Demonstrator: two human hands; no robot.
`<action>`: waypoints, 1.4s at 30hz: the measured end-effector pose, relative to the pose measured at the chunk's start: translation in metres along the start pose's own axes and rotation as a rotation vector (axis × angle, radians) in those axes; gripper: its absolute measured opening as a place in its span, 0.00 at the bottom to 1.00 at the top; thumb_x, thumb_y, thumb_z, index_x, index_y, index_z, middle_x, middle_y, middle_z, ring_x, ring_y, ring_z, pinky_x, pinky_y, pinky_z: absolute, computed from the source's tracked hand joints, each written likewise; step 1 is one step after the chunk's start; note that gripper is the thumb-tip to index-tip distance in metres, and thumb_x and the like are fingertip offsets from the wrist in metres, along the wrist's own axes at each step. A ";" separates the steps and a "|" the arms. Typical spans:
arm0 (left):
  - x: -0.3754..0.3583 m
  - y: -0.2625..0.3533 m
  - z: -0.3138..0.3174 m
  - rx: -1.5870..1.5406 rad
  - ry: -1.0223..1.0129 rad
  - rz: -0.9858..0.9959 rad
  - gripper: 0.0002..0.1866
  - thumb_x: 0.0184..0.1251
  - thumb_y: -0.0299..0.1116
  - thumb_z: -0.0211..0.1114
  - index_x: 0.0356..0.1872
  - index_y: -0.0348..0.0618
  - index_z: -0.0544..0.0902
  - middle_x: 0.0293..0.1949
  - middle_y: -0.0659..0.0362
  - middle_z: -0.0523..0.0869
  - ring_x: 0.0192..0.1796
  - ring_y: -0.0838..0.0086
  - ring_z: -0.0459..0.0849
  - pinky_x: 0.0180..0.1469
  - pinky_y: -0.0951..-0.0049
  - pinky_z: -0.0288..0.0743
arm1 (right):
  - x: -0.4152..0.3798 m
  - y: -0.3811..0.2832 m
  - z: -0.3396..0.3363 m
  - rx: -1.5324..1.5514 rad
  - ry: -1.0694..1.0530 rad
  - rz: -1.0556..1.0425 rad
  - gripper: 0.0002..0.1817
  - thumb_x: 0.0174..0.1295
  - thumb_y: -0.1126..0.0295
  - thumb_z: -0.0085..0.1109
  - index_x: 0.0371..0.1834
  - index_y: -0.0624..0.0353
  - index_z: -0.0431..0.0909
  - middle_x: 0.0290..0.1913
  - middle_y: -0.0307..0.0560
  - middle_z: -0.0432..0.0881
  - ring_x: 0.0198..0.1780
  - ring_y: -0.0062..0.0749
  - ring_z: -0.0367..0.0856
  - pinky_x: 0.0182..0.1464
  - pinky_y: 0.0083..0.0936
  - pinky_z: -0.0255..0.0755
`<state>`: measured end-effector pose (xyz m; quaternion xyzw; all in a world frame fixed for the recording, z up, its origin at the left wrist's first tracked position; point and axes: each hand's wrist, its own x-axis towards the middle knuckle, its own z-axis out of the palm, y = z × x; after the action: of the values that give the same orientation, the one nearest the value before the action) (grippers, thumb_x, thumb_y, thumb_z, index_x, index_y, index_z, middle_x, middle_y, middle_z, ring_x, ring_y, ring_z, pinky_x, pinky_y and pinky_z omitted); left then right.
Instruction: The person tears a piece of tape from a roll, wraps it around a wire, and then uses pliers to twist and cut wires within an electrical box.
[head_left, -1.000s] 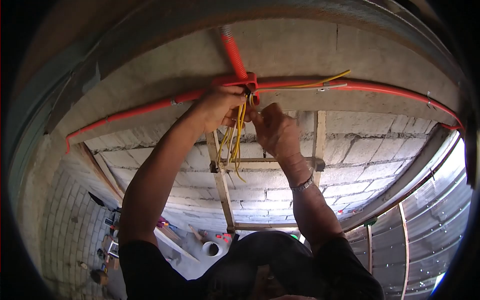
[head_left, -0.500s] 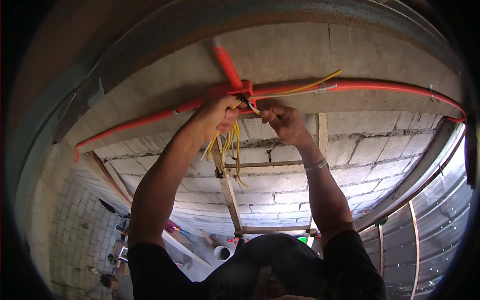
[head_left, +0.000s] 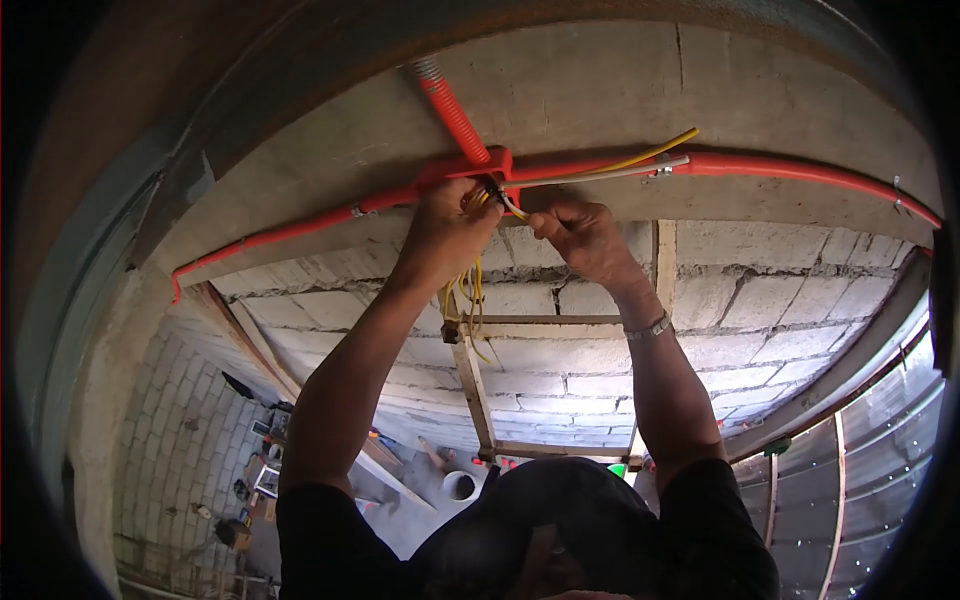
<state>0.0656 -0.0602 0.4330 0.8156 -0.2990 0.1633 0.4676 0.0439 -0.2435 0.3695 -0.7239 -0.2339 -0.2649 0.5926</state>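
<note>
An orange junction box [head_left: 498, 160] is set on the concrete beam, with electrical wires coming out of it. My left hand [head_left: 450, 225] is closed at the lower front of the box, its fingers pinching wires by a dark spot that I cannot make out. Just to the right, my right hand [head_left: 585, 240] pinches the short white and yellow wires [head_left: 514, 208] that run between the hands. Below my left hand hangs a bundle of yellow wires [head_left: 477, 290]. A loose yellow wire [head_left: 655, 150] and a white wire [head_left: 610, 174] stick out to the right.
Orange conduit [head_left: 800, 170] runs along the beam [head_left: 590, 95] on both sides, and a corrugated orange pipe [head_left: 455, 115] enters from above. Behind stands a block wall [head_left: 600, 370] with a wooden frame [head_left: 470, 385]. On the floor below is a white bucket [head_left: 460, 487].
The view has shifted slightly. My left hand has turned and closed in against the box, covering more of the wires. My right hand keeps its pinch.
</note>
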 end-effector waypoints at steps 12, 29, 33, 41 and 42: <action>0.001 0.002 0.009 -0.063 0.076 -0.151 0.08 0.62 0.32 0.62 0.25 0.40 0.79 0.18 0.72 0.68 0.21 0.89 0.63 0.22 0.81 0.55 | -0.001 0.009 0.008 0.031 0.007 -0.004 0.18 0.64 0.62 0.63 0.21 0.62 0.74 0.17 0.31 0.64 0.24 0.15 0.58 0.25 0.21 0.59; -0.012 0.020 -0.012 -0.388 -0.188 -0.357 0.03 0.62 0.29 0.59 0.36 0.43 0.78 0.18 0.68 0.71 0.17 0.86 0.67 0.19 0.81 0.59 | 0.005 0.016 0.002 0.146 -0.041 -0.018 0.20 0.63 0.67 0.63 0.17 0.60 0.67 0.17 0.28 0.60 0.23 0.14 0.54 0.23 0.22 0.53; -0.023 0.008 0.007 0.283 0.196 0.241 0.17 0.60 0.24 0.64 0.51 0.35 0.76 0.32 0.59 0.84 0.30 0.81 0.80 0.31 0.79 0.75 | 0.004 0.014 0.002 0.167 -0.036 -0.017 0.20 0.63 0.67 0.63 0.17 0.60 0.67 0.17 0.28 0.60 0.23 0.14 0.55 0.23 0.21 0.53; -0.028 0.001 0.009 0.574 0.338 0.506 0.18 0.57 0.31 0.70 0.50 0.45 0.80 0.36 0.53 0.84 0.33 0.62 0.86 0.35 0.67 0.80 | 0.002 0.014 0.004 0.119 -0.024 -0.037 0.18 0.64 0.67 0.63 0.18 0.60 0.70 0.18 0.28 0.61 0.23 0.13 0.56 0.22 0.21 0.54; -0.026 0.000 0.009 0.586 0.354 0.564 0.17 0.57 0.32 0.70 0.49 0.45 0.81 0.35 0.54 0.84 0.32 0.62 0.85 0.33 0.67 0.80 | 0.001 0.011 0.005 0.131 -0.014 -0.015 0.18 0.63 0.67 0.63 0.18 0.60 0.70 0.18 0.28 0.62 0.23 0.13 0.57 0.22 0.20 0.55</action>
<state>0.0460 -0.0593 0.4141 0.7597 -0.3664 0.4995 0.1976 0.0524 -0.2409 0.3616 -0.6836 -0.2604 -0.2481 0.6351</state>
